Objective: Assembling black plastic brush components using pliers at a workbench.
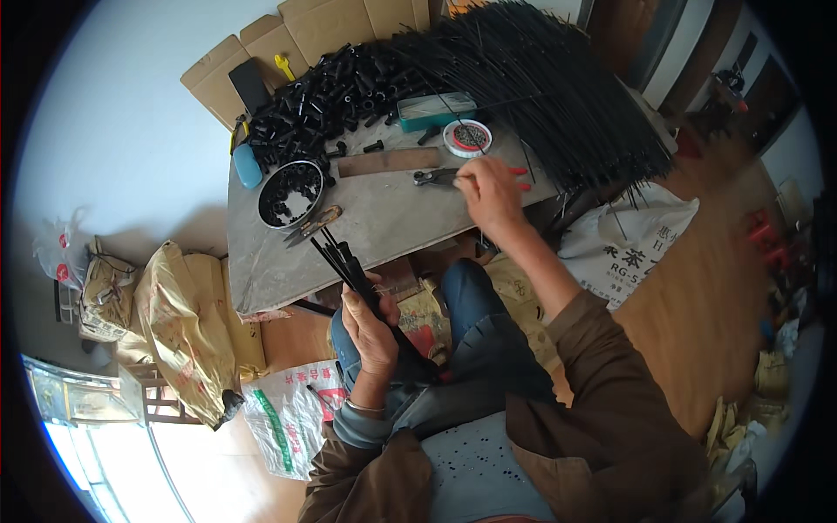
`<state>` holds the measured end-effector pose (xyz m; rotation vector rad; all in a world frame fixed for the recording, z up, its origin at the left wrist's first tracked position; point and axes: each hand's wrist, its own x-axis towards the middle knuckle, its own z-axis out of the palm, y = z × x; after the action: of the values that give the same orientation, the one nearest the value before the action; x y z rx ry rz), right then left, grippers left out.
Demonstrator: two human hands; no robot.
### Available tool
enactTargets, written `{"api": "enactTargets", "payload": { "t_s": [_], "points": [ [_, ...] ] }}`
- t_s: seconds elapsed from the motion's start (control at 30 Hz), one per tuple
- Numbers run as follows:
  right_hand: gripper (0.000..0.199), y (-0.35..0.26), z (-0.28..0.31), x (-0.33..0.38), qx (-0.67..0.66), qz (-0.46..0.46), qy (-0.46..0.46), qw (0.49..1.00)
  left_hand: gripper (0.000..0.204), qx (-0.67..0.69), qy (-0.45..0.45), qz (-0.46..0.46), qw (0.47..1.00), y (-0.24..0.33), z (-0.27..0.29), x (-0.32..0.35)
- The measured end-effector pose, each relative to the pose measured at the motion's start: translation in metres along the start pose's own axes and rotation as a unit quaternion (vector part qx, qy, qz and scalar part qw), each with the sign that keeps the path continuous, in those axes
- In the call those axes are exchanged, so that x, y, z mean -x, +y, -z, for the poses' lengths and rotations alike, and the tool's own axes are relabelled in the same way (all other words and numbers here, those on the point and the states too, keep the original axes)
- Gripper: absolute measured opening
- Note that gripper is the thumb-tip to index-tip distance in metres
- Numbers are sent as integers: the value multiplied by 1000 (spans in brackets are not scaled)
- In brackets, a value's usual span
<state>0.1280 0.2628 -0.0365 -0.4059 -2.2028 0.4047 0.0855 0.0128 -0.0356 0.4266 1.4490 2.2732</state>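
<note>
My left hand point(370, 327) is closed around a bundle of thin black rods point(331, 255) and a thicker black tube, held upright and tilted above my lap. Over the table, my right hand point(490, 193) is closed in a pinch; what lies between its fingertips is too small to make out. Beneath or just behind that hand rest pliers point(429, 177) with red handles, partly hidden by it. Just beyond is a white and red dish point(469, 148) of small metal bits. A round bowl point(261, 209) holds small black parts.
Black fittings point(323, 100) pile up at the back left, beside a large heap of black rods point(558, 96). A teal box point(436, 112), a wooden strip point(388, 161) and a brown-handled blade point(314, 225) lie on the table point(384, 222). Sacks point(187, 322) stand at left.
</note>
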Motion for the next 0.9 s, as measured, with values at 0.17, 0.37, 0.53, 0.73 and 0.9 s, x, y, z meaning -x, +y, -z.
{"api": "enactTargets", "payload": {
  "t_s": [0.17, 0.37, 0.53, 0.73, 0.9],
  "points": [
    [20, 29, 3, -8, 254, 32, -160, 953, 49, -14, 20, 12, 1000, -4, 11, -8],
    [18, 42, 10, -29, 227, 151, -201, 941, 43, -17, 26, -20, 999, -6, 21, -15],
    [23, 25, 27, -50, -121, -88, -112, 982, 45, -31, 38, -7, 999, -3, 19, -14],
    [20, -31, 41, -5, -317, -170, -149, 921, 44, -46, 29, -19, 998, -5, 17, -12],
    [39, -63, 32, 43, -170, 120, -188, 960, 42, -41, 25, -8, 999, -6, 13, -14]
  ]
}}
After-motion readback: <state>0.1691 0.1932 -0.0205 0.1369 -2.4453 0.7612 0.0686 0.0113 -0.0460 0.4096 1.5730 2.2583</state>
